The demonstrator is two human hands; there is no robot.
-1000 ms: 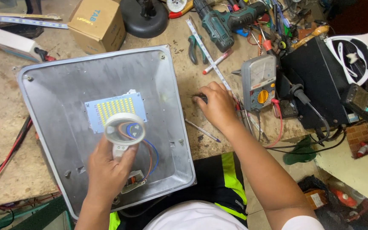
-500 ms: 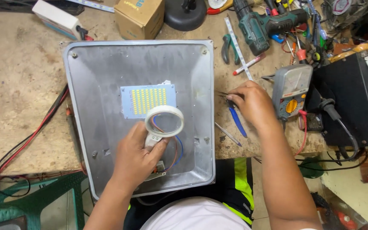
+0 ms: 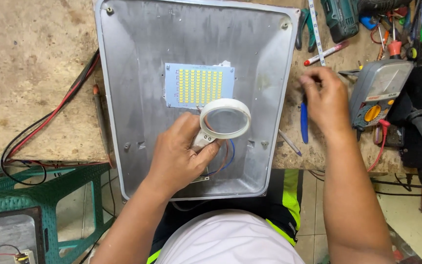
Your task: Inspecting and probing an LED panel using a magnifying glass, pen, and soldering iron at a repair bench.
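The left hand (image 3: 179, 159) has its fingers closed around the short handle of a white-rimmed magnifying glass (image 3: 224, 119), holding the lens over the metal lamp housing (image 3: 137, 73) just below the LED panel (image 3: 200, 85), handle pointing back toward the wrist; the right hand (image 3: 324, 98) rests on the surface right of the housing, beside a multimeter (image 3: 377, 93), fingers curled and blurred (whether they pinch anything I cannot tell); a blue-handled tool (image 3: 304, 122) lies lengthwise partly under that hand, its tip hidden.
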